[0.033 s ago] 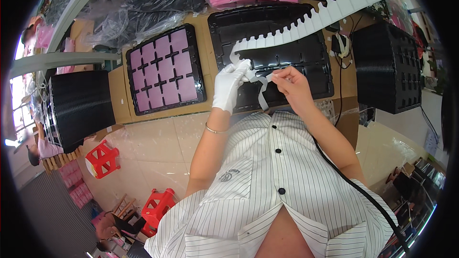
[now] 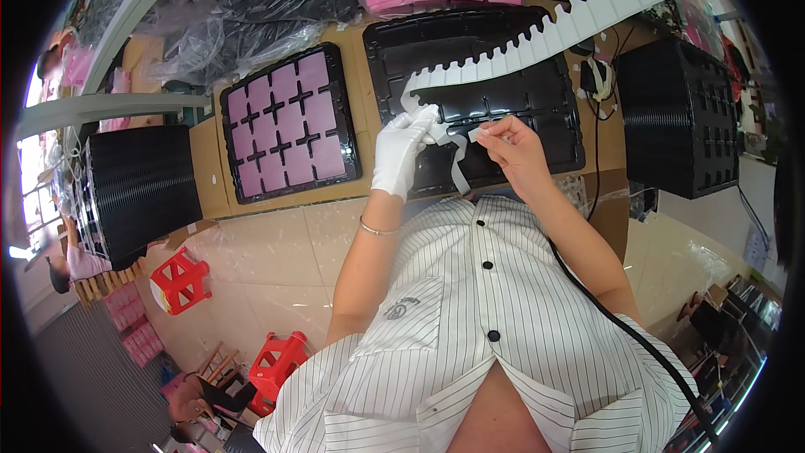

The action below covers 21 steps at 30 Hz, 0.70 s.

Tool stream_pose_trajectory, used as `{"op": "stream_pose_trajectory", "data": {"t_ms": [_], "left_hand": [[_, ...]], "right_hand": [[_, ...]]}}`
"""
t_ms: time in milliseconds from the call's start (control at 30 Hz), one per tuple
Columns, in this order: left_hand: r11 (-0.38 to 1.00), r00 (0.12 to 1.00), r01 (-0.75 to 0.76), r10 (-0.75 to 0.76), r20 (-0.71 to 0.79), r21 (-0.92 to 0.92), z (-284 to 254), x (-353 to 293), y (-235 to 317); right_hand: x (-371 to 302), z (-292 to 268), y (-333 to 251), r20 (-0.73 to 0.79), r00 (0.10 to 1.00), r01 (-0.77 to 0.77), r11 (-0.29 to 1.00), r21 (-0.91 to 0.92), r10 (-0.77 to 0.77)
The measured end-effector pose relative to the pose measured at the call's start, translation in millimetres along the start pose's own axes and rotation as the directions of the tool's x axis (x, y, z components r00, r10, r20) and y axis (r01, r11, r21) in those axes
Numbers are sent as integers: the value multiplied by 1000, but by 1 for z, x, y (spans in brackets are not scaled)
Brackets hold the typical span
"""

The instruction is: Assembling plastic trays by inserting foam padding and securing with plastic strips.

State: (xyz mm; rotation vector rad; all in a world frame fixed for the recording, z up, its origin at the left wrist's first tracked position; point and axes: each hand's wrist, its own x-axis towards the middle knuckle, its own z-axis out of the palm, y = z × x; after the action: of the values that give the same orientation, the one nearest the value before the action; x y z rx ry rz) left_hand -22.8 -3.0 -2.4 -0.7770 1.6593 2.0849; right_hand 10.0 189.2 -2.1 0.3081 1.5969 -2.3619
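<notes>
- Strip first: the white strip (image 2: pixel 520 54) with the notched edge slants down from the upper right, over the black tray (image 2: pixel 549 130), to the left hand.
- Left hand (image 2: pixel 397 151) wears a white glove and has its fingertips pinched on the strip's low end.
- Right hand (image 2: pixel 523 158) is bare, thumb and finger clamped on a small white piece (image 2: pixel 475 133). The hands sit near each other, not touching. Can't tell if that piece joins anything.
- Thin ribbon (image 2: pixel 458 174) dangles below the glove toward the striped shirt (image 2: pixel 537 285). If it's sticky, I'd worry about it grabbing cloth or curling onto itself.
- Biggest risk imo: the long strip hangs unsupported, so a hard tug could crease it or rip it at a notch.
- Also, a loose pinch could drop that tiny bit into the tray.
</notes>
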Motion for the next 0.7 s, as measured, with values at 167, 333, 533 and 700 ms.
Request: {"op": "stream_pose_trajectory", "data": {"t_ms": [167,333,533,700], "left_hand": [[999,999,35,-35,12,6,-2,5,-7],[999,999,35,-36,31,24,7,-4,-1],[997,995,62,-65,77,47,13,-6,-6],[990,992,36,-53,119,138,16,-7,-8]], "right_hand": [[1,-18,-7,-54,986,-154,987,54,157],[-4,-60,-9,-240,966,17,948,-318,-98],[-4,-137,2,-192,890,1,422,-907,-414],[-2,-127,7,-192,852,-33,316,-948,-487]]}}
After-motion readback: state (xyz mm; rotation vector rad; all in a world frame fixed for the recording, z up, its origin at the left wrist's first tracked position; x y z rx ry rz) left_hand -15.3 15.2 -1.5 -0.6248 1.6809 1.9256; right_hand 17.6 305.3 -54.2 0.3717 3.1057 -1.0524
